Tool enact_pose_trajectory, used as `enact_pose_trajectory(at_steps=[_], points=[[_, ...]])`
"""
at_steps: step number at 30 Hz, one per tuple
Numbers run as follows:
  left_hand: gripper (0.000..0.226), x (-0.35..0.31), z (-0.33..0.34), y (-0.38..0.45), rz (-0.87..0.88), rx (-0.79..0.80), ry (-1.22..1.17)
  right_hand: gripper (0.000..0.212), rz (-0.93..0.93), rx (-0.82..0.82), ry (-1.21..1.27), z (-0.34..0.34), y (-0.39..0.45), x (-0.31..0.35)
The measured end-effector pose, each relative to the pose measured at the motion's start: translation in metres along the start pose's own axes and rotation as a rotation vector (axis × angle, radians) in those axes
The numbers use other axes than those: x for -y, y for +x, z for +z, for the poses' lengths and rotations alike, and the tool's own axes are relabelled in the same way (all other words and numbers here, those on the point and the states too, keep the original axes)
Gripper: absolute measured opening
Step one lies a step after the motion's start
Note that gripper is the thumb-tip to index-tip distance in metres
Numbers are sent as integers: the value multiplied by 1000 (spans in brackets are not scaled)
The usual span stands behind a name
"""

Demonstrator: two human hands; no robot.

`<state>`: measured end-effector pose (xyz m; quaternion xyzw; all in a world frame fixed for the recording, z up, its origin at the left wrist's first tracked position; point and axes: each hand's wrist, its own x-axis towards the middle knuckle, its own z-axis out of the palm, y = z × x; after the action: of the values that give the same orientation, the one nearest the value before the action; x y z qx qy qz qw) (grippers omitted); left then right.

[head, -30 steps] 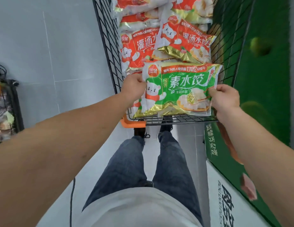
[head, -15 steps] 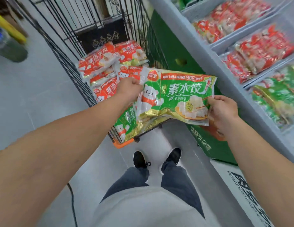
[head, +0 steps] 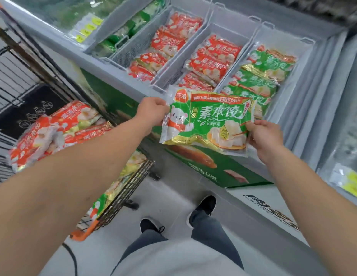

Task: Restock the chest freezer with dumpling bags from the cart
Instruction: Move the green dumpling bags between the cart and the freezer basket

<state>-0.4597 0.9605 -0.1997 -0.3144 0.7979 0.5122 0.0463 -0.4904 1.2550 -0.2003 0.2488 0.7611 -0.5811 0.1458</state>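
Step in hand: transfer to freezer; green dumpling bag (head: 208,124) held at frame centre, above the chest freezer (head: 122,76) front rim; left hand (head: 151,112) and right hand (head: 263,136) fingers grasp its side edges; next move likely requires lowering it into the green-bag basket (head: 305,62), upper right.

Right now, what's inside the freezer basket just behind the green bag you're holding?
More green dumpling bags, overlapping in the basket at the right end of the freezer. The held bag hides the basket's near end, and anything beneath the top bags is covered.
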Motion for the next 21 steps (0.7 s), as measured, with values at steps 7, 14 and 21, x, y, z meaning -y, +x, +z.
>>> enact_pose_trajectory(at_steps=[7,14,21], points=[[18,-68,90,49,6,56,9,4,7,-52,14,-67,82,17],[12,-107,137,108,44,95,75,20,26,-129,37,-77,133,45],[8,-133,178,204,98,220,140,20,56,-246,-1,-62,196,69]])
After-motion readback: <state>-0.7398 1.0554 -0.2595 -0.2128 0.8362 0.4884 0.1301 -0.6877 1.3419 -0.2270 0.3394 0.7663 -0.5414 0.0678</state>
